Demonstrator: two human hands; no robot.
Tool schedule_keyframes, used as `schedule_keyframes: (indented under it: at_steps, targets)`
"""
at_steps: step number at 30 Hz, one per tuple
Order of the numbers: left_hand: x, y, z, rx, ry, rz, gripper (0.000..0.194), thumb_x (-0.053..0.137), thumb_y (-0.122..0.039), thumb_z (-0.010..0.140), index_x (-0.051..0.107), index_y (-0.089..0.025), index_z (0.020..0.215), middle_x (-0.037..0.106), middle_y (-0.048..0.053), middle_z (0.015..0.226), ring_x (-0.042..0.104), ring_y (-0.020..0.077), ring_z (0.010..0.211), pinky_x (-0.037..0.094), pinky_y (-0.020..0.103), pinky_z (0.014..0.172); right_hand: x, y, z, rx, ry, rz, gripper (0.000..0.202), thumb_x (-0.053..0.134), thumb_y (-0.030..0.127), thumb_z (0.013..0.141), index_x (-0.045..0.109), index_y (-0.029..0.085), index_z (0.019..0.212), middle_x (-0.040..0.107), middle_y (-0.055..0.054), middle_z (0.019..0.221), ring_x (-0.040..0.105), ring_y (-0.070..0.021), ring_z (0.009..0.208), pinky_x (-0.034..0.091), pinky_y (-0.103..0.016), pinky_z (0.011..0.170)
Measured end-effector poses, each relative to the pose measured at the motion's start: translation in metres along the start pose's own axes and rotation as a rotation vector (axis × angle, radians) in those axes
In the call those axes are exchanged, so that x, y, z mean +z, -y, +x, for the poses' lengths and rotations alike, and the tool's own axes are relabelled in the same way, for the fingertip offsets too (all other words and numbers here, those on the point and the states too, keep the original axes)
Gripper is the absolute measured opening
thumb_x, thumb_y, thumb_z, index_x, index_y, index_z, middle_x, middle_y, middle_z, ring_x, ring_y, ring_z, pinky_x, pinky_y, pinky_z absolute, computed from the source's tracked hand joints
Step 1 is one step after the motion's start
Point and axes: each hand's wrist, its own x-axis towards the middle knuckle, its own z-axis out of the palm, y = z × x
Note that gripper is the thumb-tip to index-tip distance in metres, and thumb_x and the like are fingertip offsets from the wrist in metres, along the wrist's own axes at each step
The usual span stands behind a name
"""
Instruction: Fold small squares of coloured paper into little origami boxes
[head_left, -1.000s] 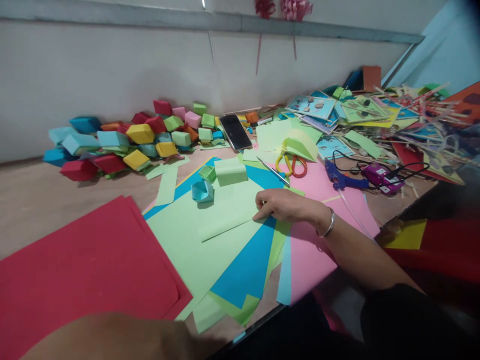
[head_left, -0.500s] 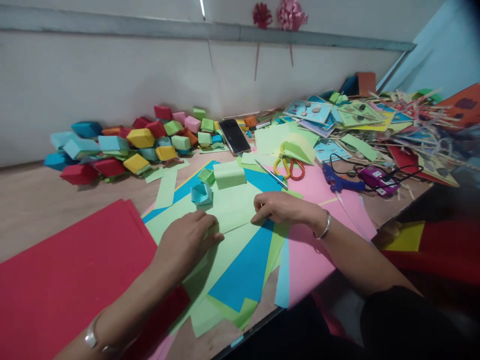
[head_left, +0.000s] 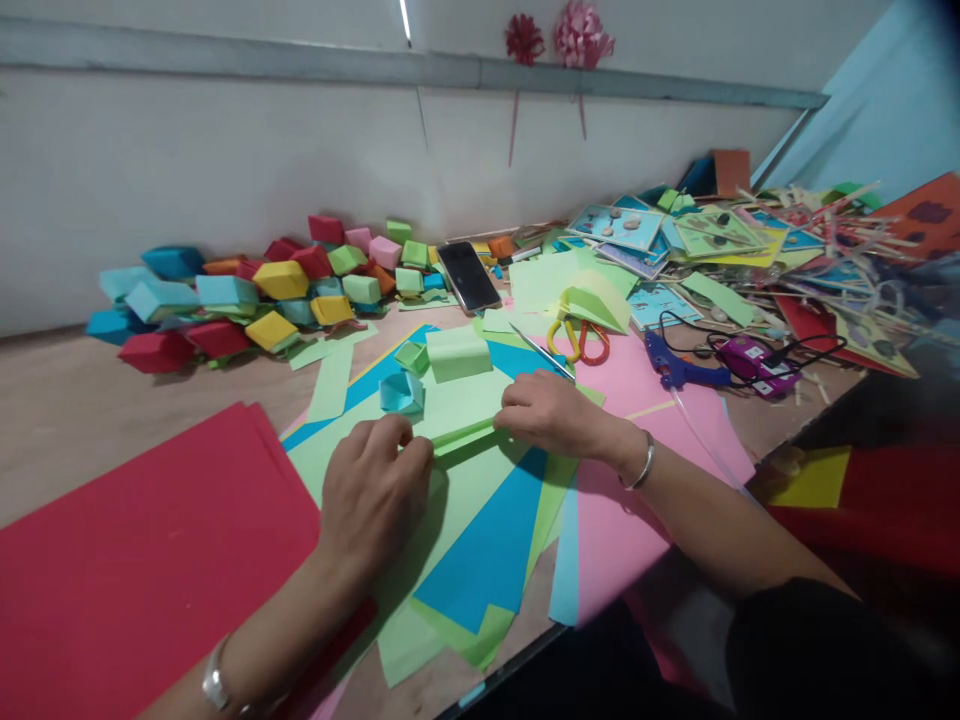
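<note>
Between my two hands a light green paper strip (head_left: 463,437) shows a raised, brighter green edge. My left hand (head_left: 379,480) is closed on the strip's left end, fingers curled. At the right end, my right hand (head_left: 544,408) pinches it. Just beyond lie a small blue paper box (head_left: 401,393), a small green paper box (head_left: 412,357) and a folded pale green paper piece (head_left: 459,356). Green and blue sheets (head_left: 487,540) lie under the hands.
Red sheets (head_left: 157,560) lie at left, with colourful paper boxes (head_left: 281,280) behind. A phone (head_left: 469,276), scissors (head_left: 577,342), a silver pen (head_left: 544,352) and a blue glue gun (head_left: 682,368) lie beyond my hands. Card and stick clutter fills the back right.
The near edge of the green paper has been lifted and shows a brighter green band. My left hand's fingers have curled around its end, and my right hand has shifted slightly left.
</note>
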Motion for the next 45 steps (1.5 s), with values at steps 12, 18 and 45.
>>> schedule_keyframes:
  at_steps: [12,18,45]
  targets:
    - [0.004,-0.008,-0.004,0.028,0.288,-0.096,0.024,0.048,-0.011,0.088,0.07,-0.017,0.082,0.064,0.008,0.079,0.059,0.0257,0.074,0.036,0.037,0.061,-0.008,0.015,0.009,0.065,0.31,0.003,0.021,0.049,0.007,0.094,0.068,0.013,0.085,0.065,-0.01,0.098,0.046,-0.0178,0.084,0.022,-0.032,0.063]
    - [0.007,-0.011,-0.002,0.017,0.235,-0.127,0.024,0.046,-0.018,0.092,0.066,-0.017,0.08,0.064,0.008,0.081,0.058,0.0246,0.075,0.038,0.037,0.064,-0.01,0.022,0.011,0.135,0.336,-0.055,0.02,0.048,0.007,0.095,0.067,0.014,0.096,0.066,-0.008,0.097,0.049,-0.0181,0.083,0.018,-0.033,0.062]
    - [0.013,-0.008,-0.003,-0.111,0.212,-0.202,0.029,0.044,-0.02,0.094,0.069,-0.019,0.079,0.068,0.007,0.084,0.06,0.0217,0.075,0.033,0.032,0.058,0.019,0.02,0.011,0.146,0.124,0.006,0.021,0.049,0.01,0.095,0.064,0.015,0.081,0.062,-0.006,0.082,0.042,-0.016,0.075,0.015,-0.032,0.063]
